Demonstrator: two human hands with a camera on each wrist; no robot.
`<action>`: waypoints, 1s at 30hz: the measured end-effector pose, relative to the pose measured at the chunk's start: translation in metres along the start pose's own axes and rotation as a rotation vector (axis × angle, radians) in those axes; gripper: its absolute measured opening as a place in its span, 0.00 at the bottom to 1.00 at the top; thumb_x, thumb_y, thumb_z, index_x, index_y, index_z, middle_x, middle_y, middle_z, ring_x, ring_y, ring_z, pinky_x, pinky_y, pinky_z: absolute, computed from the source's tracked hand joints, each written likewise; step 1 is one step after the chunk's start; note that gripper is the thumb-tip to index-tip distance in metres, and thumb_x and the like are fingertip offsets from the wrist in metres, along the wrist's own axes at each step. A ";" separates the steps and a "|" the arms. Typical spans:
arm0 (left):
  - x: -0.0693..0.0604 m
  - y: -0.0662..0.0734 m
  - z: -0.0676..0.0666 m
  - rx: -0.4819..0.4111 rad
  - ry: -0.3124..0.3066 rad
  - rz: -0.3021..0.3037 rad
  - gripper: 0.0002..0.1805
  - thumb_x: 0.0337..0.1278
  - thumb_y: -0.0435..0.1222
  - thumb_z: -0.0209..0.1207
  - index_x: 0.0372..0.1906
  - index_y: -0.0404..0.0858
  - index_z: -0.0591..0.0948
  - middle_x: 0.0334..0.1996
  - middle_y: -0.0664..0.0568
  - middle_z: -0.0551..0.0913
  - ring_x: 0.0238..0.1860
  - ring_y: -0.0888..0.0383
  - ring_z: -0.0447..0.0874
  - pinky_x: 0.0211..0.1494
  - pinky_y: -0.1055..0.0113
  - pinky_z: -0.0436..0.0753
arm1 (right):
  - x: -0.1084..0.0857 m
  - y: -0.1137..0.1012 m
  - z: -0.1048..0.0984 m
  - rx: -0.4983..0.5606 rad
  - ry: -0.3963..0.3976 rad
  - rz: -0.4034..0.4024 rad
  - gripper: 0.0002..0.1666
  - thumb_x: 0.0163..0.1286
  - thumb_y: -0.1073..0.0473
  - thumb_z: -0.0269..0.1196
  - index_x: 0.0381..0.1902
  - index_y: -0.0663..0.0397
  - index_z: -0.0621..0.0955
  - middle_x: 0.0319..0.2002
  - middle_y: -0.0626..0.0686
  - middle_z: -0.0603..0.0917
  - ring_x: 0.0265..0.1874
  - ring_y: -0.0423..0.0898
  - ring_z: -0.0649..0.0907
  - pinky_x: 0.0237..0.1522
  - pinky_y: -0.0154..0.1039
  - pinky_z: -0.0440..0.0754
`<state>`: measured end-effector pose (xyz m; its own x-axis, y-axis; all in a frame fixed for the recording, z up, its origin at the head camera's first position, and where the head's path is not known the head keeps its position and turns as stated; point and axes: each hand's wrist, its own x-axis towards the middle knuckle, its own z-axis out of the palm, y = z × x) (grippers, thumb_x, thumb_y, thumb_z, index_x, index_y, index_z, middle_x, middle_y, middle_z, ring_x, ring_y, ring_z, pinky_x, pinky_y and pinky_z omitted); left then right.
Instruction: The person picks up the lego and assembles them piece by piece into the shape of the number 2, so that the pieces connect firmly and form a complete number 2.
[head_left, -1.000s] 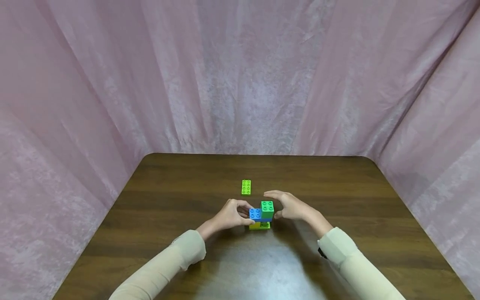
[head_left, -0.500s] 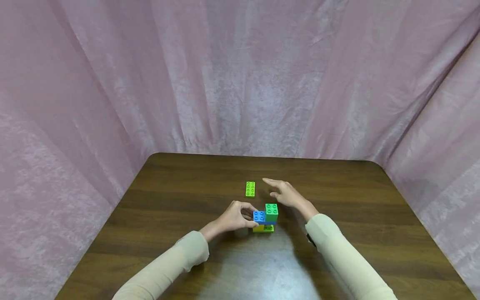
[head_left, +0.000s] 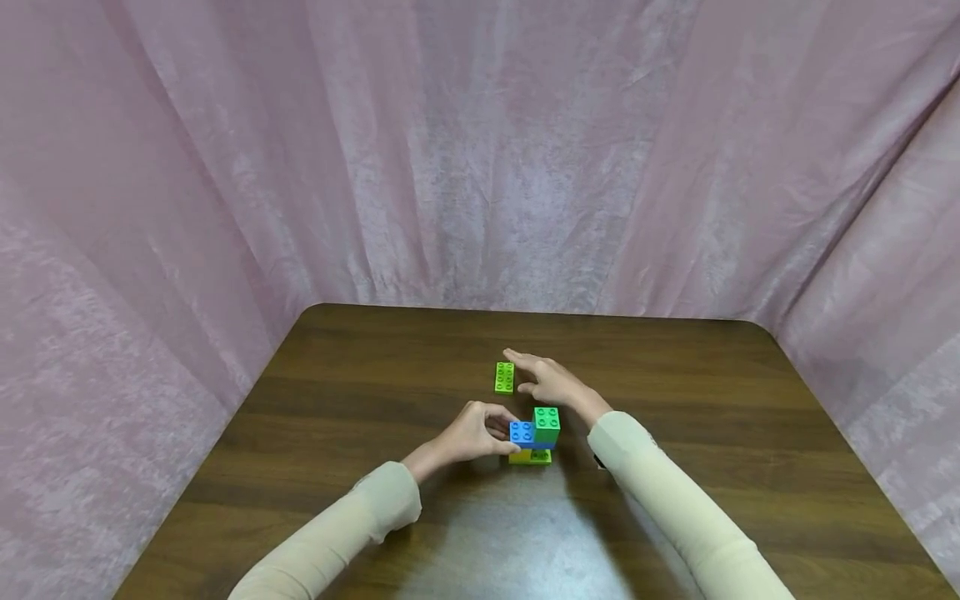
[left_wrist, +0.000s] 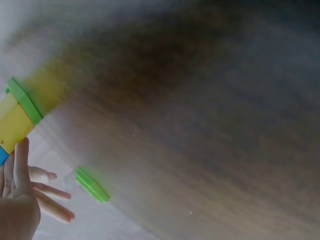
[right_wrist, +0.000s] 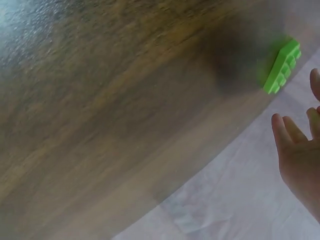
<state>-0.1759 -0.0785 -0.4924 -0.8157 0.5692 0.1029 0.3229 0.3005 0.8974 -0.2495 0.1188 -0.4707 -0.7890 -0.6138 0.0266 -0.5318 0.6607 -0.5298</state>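
Observation:
In the head view my left hand (head_left: pixel 467 433) holds the left side of a small stack of toy building bricks. The stack has a lime plate (head_left: pixel 543 457) at the bottom and a yellow brick (head_left: pixel 519 457) above its left part. Over that lies a blue brick (head_left: pixel 521 432), with a green brick (head_left: pixel 547 422) on its right end. A loose flat lime brick (head_left: pixel 504 377) lies behind the stack. My right hand (head_left: pixel 553 383) hovers just right of it, fingers extended and holding nothing. The right wrist view shows a gap between the fingers and that lime brick (right_wrist: pixel 282 66).
Everything sits on a dark brown wooden table (head_left: pixel 375 358) with rounded far corners. A pink curtain (head_left: pixel 480 167) hangs behind the table and along both sides.
My right hand has left the green brick's side and moved away from me and leftward, to the loose lime brick. The left hand still holds the stack; the view has shifted slightly.

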 end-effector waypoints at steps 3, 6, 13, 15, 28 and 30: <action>0.000 0.000 0.000 0.008 -0.008 -0.010 0.16 0.46 0.29 0.71 0.42 0.27 0.84 0.38 0.36 0.88 0.38 0.49 0.89 0.41 0.70 0.88 | 0.003 -0.002 0.004 -0.021 -0.053 0.003 0.39 0.69 0.65 0.61 0.75 0.55 0.60 0.74 0.61 0.62 0.72 0.62 0.63 0.65 0.58 0.73; 0.000 0.000 0.001 0.008 -0.014 -0.014 0.16 0.47 0.29 0.71 0.43 0.27 0.84 0.39 0.35 0.87 0.39 0.48 0.89 0.42 0.69 0.88 | 0.004 -0.003 0.008 -0.039 -0.095 0.001 0.38 0.70 0.62 0.61 0.74 0.56 0.60 0.74 0.61 0.62 0.73 0.63 0.61 0.57 0.53 0.81; -0.003 0.009 -0.002 0.007 -0.011 -0.028 0.16 0.47 0.28 0.70 0.44 0.26 0.83 0.40 0.35 0.87 0.40 0.46 0.89 0.42 0.69 0.88 | 0.007 -0.003 0.017 -0.029 -0.109 -0.045 0.35 0.71 0.61 0.59 0.73 0.57 0.63 0.74 0.60 0.63 0.66 0.63 0.71 0.25 0.33 0.70; -0.001 0.002 -0.001 0.002 0.001 -0.026 0.16 0.46 0.29 0.71 0.43 0.28 0.84 0.40 0.36 0.87 0.40 0.48 0.89 0.42 0.69 0.88 | 0.007 -0.004 0.018 -0.044 -0.101 -0.064 0.33 0.71 0.61 0.59 0.72 0.57 0.65 0.73 0.59 0.65 0.70 0.63 0.67 0.33 0.37 0.80; -0.001 0.001 0.001 0.009 0.011 -0.033 0.15 0.43 0.28 0.72 0.40 0.28 0.84 0.37 0.37 0.88 0.35 0.53 0.90 0.39 0.71 0.88 | 0.004 0.001 0.024 -0.098 -0.013 -0.139 0.18 0.67 0.64 0.63 0.55 0.59 0.82 0.60 0.59 0.81 0.65 0.60 0.74 0.63 0.56 0.77; 0.000 0.002 0.000 0.007 0.010 -0.034 0.15 0.43 0.28 0.72 0.40 0.28 0.84 0.37 0.37 0.88 0.36 0.52 0.90 0.40 0.71 0.87 | 0.005 0.004 0.024 -0.112 0.021 -0.156 0.15 0.65 0.65 0.65 0.50 0.59 0.85 0.56 0.59 0.84 0.62 0.59 0.78 0.59 0.54 0.80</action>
<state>-0.1748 -0.0781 -0.4911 -0.8309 0.5511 0.0767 0.2985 0.3250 0.8974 -0.2483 0.1084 -0.4931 -0.6998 -0.7042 0.1199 -0.6785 0.6027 -0.4201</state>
